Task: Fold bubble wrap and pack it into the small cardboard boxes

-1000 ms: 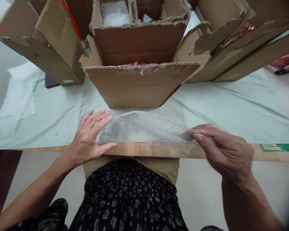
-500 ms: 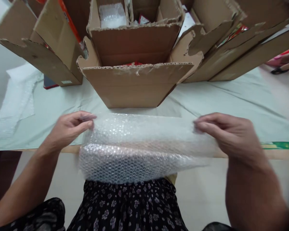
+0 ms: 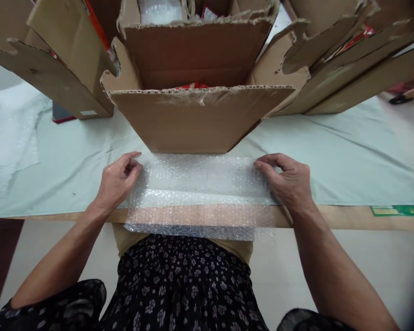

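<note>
A clear sheet of bubble wrap [image 3: 200,179] lies spread over the front of the table, its near end hanging past the wooden edge towards my lap. My left hand [image 3: 120,177] pinches its far left corner between thumb and fingers. On the other side, my right hand [image 3: 286,177] grips the far right corner in the same way. The sheet's far edge lies close to the base of a tall open cardboard box [image 3: 196,122], which has something red inside, mostly hidden by the front wall.
More cardboard boxes stand at the left [image 3: 55,82] and right [image 3: 331,87]. A stack of bubble wrap sheets [image 3: 14,133] lies at the far left. A green card [image 3: 396,211] rests on the wooden table edge [image 3: 338,217]. Part of another person [image 3: 412,92] shows at the far right.
The bubble wrap has come down flat onto the table and its near part hangs lower and less bunched. My hands have moved closer together, the right one leftwards.
</note>
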{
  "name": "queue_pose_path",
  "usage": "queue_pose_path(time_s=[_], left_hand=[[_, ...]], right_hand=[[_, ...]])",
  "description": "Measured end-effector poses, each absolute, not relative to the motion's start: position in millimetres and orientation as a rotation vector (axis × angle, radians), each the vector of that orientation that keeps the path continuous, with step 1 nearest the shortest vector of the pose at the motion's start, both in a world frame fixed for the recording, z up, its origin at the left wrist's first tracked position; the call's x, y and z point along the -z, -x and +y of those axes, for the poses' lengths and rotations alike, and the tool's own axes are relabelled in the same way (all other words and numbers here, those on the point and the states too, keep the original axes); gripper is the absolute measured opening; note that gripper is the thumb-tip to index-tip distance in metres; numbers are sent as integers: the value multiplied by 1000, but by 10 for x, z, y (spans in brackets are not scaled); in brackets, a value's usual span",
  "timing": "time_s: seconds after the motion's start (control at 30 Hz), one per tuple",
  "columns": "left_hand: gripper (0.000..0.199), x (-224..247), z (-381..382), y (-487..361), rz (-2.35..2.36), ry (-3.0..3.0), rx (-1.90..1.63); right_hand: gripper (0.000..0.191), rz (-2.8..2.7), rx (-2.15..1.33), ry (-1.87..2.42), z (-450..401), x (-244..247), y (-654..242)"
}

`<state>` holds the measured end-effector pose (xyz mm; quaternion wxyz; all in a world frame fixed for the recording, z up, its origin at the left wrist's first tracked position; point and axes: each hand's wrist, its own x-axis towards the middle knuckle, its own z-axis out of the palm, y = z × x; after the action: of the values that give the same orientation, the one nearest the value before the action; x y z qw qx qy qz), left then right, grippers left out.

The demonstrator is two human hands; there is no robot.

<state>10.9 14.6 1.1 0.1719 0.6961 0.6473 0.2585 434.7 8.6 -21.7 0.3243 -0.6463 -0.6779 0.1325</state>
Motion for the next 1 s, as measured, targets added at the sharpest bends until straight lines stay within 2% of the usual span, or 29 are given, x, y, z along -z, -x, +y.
queue_pose_path(time_s=[0.1, 0.23, 0.3, 0.4, 0.5, 0.6, 0.73, 1.0], left_hand=[[40, 71, 117, -105, 1888, -2099, -747], [54, -16, -129, -236, 1851, -2411, -822], [62, -114, -291, -405, 1670, -2575, -769], [68, -152, -443, -709, 1359, -2728, -593], [69, 19, -439, -882, 1215, -2793, -408], [76, 243, -379, -804, 1241, -2784, -314], [79, 364, -380, -494, 1409, -2685, -323], [76, 243, -566, -126, 1523, -2612, -307]], right_hand=[[21, -1786, -191, 1703, 113, 287, -4361], [40, -1830, 124, 1671, -39, 161, -4238], [53, -1923, 133, 1619, -197, 41, -4019], [72, -2191, -30, 1488, -414, -30, -3523], [69, -2440, -171, 1404, -489, 102, -3111], [73, -2541, -211, 1431, -473, 294, -3085], [80, -2440, -120, 1605, -523, 432, -3571], [67, -2122, 152, 1886, -978, 387, -4561]])
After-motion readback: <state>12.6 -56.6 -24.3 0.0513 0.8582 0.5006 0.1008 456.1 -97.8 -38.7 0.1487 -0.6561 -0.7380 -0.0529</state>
